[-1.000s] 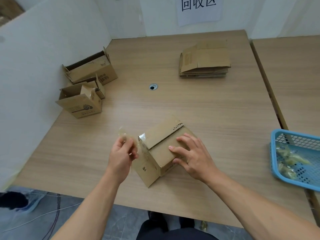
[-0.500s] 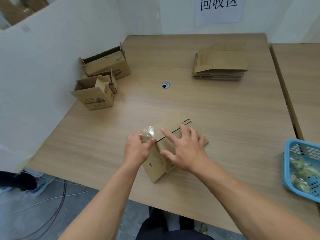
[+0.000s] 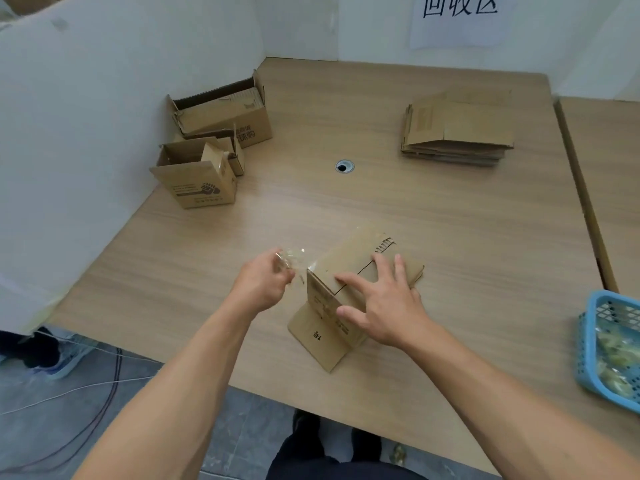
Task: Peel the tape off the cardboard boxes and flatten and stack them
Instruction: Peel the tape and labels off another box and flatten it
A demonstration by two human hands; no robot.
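Observation:
A small cardboard box (image 3: 349, 268) lies on the wooden table (image 3: 450, 237) near its front edge, one flap hanging down toward me. My right hand (image 3: 384, 303) presses on its top with spread, straight fingers. Just left of the box, my left hand (image 3: 263, 285) pinches a crumpled strip of clear tape (image 3: 292, 256); the strip still reaches the box's left corner. A stack of flattened boxes (image 3: 457, 129) sits at the back right of the table.
Three open cardboard boxes (image 3: 207, 150) cluster at the back left against a white partition (image 3: 86, 133). A blue basket (image 3: 609, 348) with tape scraps stands at the right edge. A cable hole (image 3: 344, 166) marks the table's middle. A second table (image 3: 609, 168) adjoins on the right.
My left hand has pulled the tape leftward, away from the box's corner. My right hand has slid further left across the box top and now presses it flat.

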